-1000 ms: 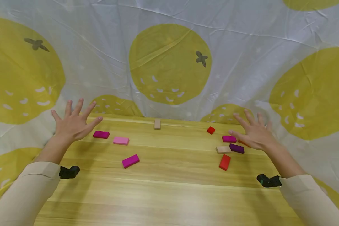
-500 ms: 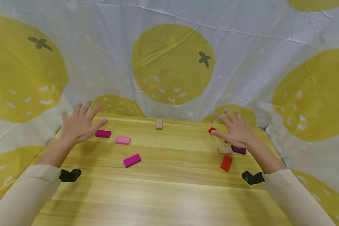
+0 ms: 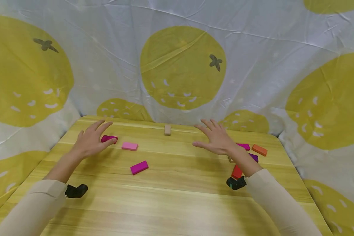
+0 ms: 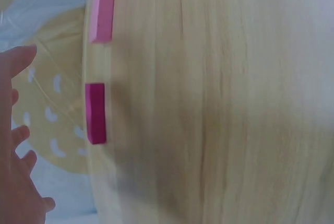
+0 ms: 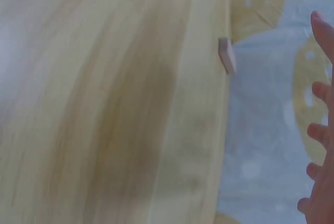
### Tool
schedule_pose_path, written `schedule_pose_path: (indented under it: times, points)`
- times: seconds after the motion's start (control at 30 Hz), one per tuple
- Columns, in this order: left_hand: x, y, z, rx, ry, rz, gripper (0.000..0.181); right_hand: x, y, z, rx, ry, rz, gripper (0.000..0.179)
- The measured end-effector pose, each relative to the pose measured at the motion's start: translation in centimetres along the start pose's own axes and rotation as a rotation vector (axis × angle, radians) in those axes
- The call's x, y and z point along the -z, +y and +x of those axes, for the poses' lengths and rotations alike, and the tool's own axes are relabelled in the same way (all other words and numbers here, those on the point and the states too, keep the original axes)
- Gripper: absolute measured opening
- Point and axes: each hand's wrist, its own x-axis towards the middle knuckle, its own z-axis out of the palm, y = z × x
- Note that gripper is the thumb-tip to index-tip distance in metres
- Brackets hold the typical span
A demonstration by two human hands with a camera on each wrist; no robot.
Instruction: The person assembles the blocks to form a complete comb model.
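Hovering above the table [image 3: 171,203], both hands have their fingers spread; the left hand [image 3: 89,141] is nearest the left magenta block [image 3: 105,138], its thumb passing in front of that block in the head view, while the left wrist view shows a gap between them. Just to the right of that block lies the pink block [image 3: 129,146]; the near magenta block [image 3: 139,167] lies closer to the person, set at a slant.

Fingers parted and thumb held away from them, the right hand [image 3: 216,141] is between the back wood block [image 3: 167,130], which lies flat by the table's far edge, and a cluster on the right; that cluster has the right magenta block [image 3: 244,146], the orange block [image 3: 259,150], the purple block [image 3: 254,157], the red block [image 3: 237,171] and the right wood block [image 3: 230,159]; the right wrist and forearm hide part of the purple and red ones, and only a sliver of the wood one shows.

Beige sleeves [image 3: 271,200] cover both forearms; a black device [image 3: 76,191] sits at each cuff; behind the table hangs a pale cloth [image 3: 112,49] printed with big yellow fruit.
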Motion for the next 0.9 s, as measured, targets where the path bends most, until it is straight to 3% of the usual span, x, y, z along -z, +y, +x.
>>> schedule_pose_path:
  times: [0.07, 0.2, 0.33, 0.63, 0.77, 0.9]
  points:
    - [-0.5, -1.0, 0.1, 0.002, -0.011, -0.03, 0.081, -0.9, -0.9, 0.7, 0.029, -0.012, 0.024, 0.081]
    - [-1.2, -3.0, 0.2, -0.012, -0.03, -0.179, 0.082, -2.4, -2.6, 2.2, 0.091, -0.025, 0.044, 0.081]
    - [-1.3, -4.0, 0.3, -0.001, -0.067, -0.302, 0.084, -3.8, -4.2, 3.8, 0.149, -0.037, 0.067, 0.082]
    - [-1.5, -4.4, 1.6, 0.092, -0.195, -0.433, 0.082, -7.2, -7.8, 7.6, 0.207, -0.108, 0.14, 0.079]
    - [-1.8, -4.8, 1.8, 0.084, -0.231, -0.463, 0.079, -8.7, -9.5, 9.2, 0.197, -0.149, 0.187, 0.08]
    - [-2.0, -5.3, 1.7, 0.083, -0.237, -0.43, 0.073, -10.3, -10.9, 10.7, 0.202, -0.193, 0.24, 0.078]
